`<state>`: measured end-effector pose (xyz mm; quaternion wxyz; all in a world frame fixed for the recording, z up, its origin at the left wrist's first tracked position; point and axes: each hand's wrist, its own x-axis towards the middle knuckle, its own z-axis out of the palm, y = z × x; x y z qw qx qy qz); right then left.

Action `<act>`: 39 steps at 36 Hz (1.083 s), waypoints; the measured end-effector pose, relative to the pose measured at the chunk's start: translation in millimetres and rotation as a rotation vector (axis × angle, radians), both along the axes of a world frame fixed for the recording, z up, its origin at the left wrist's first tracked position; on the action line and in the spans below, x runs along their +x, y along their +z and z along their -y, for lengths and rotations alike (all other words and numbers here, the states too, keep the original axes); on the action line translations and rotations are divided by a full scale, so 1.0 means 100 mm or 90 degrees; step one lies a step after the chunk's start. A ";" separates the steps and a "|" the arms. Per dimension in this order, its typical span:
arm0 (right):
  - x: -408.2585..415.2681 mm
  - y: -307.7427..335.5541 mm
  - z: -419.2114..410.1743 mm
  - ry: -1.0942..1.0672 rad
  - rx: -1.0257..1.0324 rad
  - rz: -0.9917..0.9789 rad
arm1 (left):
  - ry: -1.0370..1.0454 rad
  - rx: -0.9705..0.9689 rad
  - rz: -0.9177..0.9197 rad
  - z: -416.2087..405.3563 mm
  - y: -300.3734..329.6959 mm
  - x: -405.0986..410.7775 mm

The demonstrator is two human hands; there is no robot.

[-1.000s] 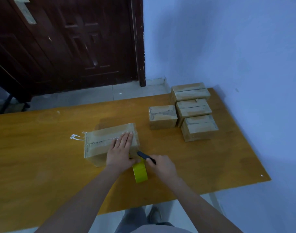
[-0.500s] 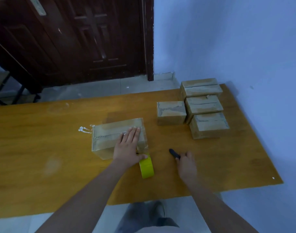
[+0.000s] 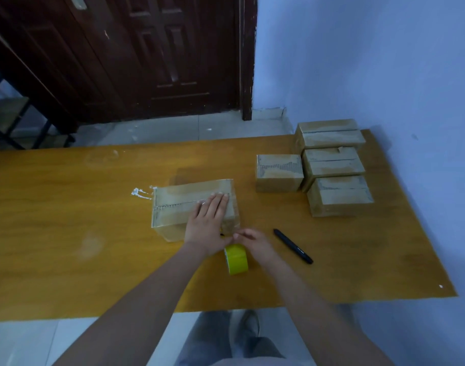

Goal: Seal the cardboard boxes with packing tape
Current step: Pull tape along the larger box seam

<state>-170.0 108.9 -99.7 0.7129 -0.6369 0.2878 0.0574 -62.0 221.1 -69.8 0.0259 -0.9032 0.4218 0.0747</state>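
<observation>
Box [image 3: 173,207] got pinned by the flat, straight-fingered left hand [image 3: 209,220]; right hand [image 3: 254,243] fingertips pinched near its corner, above the yellow tape roll [image 3: 236,260], contents unclear. I'd press that tape end down firmly.

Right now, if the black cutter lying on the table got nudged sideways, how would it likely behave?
The black cutter looks slim and stiff, so it would probably slide or spin as one piece. It lies flat on the smooth tabletop, so tipping seems unlikely. Whether its body is round enough to roll cannot be told.

Yellow-green tape roll [image 3: 236,259], black pen [image 3: 293,246].
</observation>
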 end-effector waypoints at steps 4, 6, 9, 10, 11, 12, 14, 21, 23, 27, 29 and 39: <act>-0.04 -0.05 0.02 -0.002 -0.037 0.019 | -0.015 -0.025 -0.031 -0.03 0.01 0.06; -0.05 -0.08 0.01 -0.011 -0.041 0.032 | 0.001 -0.066 -0.058 -0.04 0.01 0.09; -0.07 -0.11 -0.02 -0.013 -0.062 0.048 | 0.029 -0.090 -0.048 -0.03 -0.02 0.08; -0.07 -0.13 -0.03 -0.014 -0.076 0.054 | 0.034 -0.088 -0.034 -0.02 -0.03 0.06; -0.08 -0.12 -0.04 -0.020 -0.089 0.060 | 0.037 -0.085 -0.022 -0.02 -0.05 0.05; -0.09 -0.13 -0.06 -0.025 -0.098 0.066 | 0.039 -0.082 -0.012 -0.01 -0.06 0.04; -0.10 -0.15 -0.11 -0.038 -0.117 0.065 | 0.046 -0.087 0.002 0.00 -0.07 0.03; -0.33 -0.15 -0.16 -0.071 -0.114 0.033 | 0.058 -0.108 0.010 0.03 -0.13 0.07; -0.37 -0.16 -0.18 -0.088 -0.131 0.035 | 0.050 -0.124 0.034 0.02 -0.15 0.08; -0.36 -0.18 -0.18 -0.097 -0.142 0.030 | 0.029 -0.134 0.061 0.01 -0.17 0.10; -0.33 -0.16 -0.14 -0.085 -0.163 0.029 | 0.014 -0.129 0.072 0.00 -0.18 0.10; -0.18 -0.08 0.02 -0.152 -0.190 -0.026 | -0.036 -0.251 -0.009 -0.28 -0.12 0.17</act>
